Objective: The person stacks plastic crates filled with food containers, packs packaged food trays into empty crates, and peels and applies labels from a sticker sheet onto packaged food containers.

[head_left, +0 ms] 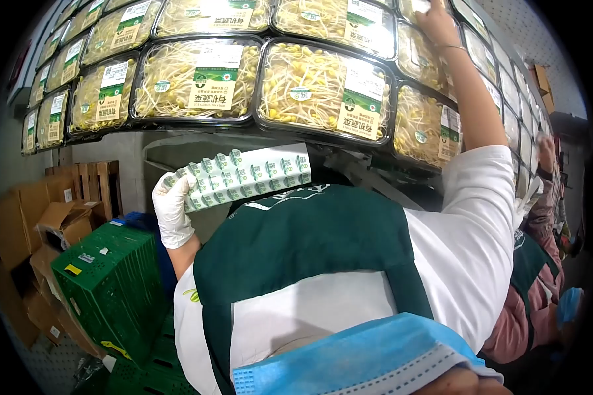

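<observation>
My left hand (pixel 175 205), in a white glove, grips a sheet of stickers (pixel 247 176) by its left end. Rows of small green and white labels with square codes cover the sheet. My right hand (pixel 436 25) is bare and reaches far forward to the top edge of the view. Its visible fingers look stretched out and apart over a tray of bean sprouts (pixel 418 56); the fingertips are partly cut off. Nearer to me lie more clear-lidded sprout trays (pixel 323 89) with green and white labels, several with a small oval sticker.
Sprout trays (pixel 194 79) fill the table in rows. Green plastic crates (pixel 115 283) stand at lower left, beside cardboard boxes (pixel 66 220) and a wooden pallet (pixel 99 181). On the right, a co-worker (pixel 530 283) in a pink top and green apron reaches to the same table.
</observation>
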The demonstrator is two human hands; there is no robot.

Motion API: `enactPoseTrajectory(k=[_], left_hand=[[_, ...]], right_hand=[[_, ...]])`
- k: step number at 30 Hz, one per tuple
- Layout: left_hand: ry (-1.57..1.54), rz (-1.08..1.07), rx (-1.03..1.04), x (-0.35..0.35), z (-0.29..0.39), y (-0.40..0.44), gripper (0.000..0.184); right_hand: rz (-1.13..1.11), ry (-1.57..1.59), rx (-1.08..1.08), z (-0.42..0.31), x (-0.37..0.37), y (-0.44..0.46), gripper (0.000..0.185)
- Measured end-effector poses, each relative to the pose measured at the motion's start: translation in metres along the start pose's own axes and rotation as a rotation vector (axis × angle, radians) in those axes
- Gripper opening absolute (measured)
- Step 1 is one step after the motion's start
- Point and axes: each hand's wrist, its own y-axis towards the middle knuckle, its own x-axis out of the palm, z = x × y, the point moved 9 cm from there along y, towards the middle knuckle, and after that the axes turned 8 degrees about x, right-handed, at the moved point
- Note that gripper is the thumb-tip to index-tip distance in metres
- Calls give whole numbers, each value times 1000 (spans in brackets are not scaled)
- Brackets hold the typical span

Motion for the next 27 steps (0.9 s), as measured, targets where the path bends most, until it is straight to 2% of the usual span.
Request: enactPoseTrajectory(k=[1,4,5,8,10,11,14,17,18,20,22,24,25,27], left_hand=[[-3,28,-12,0,1,-2,5],[0,84,-13,-9,-2,-3,5],[-27,78,-16,-8,-3,-4,5],[-42,90,0,-5,1,-10,5],[-22,148,0,-6,3,-19,4],[19,185,-6,-7,6,-26,4],[20,252,1,-12,9,-40,5],[24,300,-10,-8,7,-54,7],[30,313,-21,-6,6,-58,7],[13,338,-24,-8,0,-67,6],[48,272,26,-18,-4,-71,8],[54,136,53,10,9,-68,14],[47,121,120,26,23,-64,16],[39,100,206,48,30,-58,19]], right_hand=[[-72,-225,-49,30,26,27,74],[23,-507,-34,64,13,47,68],[28,-506,-48,73,14,64,68],[-127,62,35,100,53,140,50],[-152,136,68,82,69,164,45],[-242,187,118,82,85,177,43],[-149,84,47,60,103,197,39],[-195,-55,-12,50,120,193,38],[-227,-21,8,51,119,186,41],[-230,-147,253,56,86,155,49],[-220,-73,345,88,100,176,65],[-107,-97,254,129,125,225,58],[-127,-87,239,111,117,210,58],[-91,141,41,36,55,176,45]])
